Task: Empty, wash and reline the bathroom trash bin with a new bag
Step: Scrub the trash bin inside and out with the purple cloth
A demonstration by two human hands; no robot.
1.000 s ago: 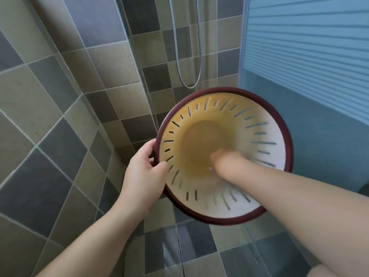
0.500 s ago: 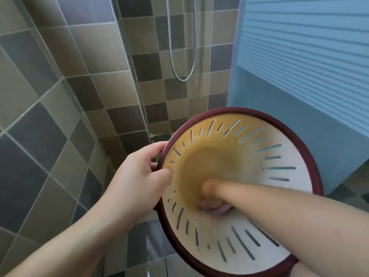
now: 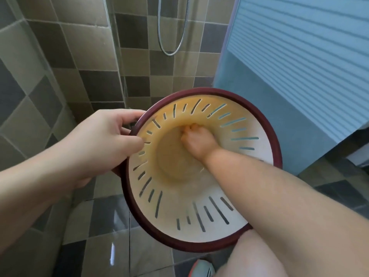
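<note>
The trash bin [image 3: 179,216] is a round cream plastic basket with slotted walls and a dark red rim, tipped with its mouth towards me. My left hand [image 3: 103,142] grips the rim on its left side, thumb inside. My right hand [image 3: 196,140] is deep inside the bin at the upper edge of its yellowish bottom, fingers curled against the wall. Whether they hold a cloth or anything else I cannot tell. No bag is in the bin.
Brown and grey tiles cover the walls and the wet floor [image 3: 107,214]. A shower hose [image 3: 171,37] hangs on the far wall behind a glass pane edge [image 3: 117,62]. A blue panel with ribbed upper part [image 3: 295,62] stands on the right. My shoe [image 3: 201,268] shows at the bottom.
The bin has come lower and closer to me. My right hand has moved from the lower part of the bin's bottom up to its far upper edge.
</note>
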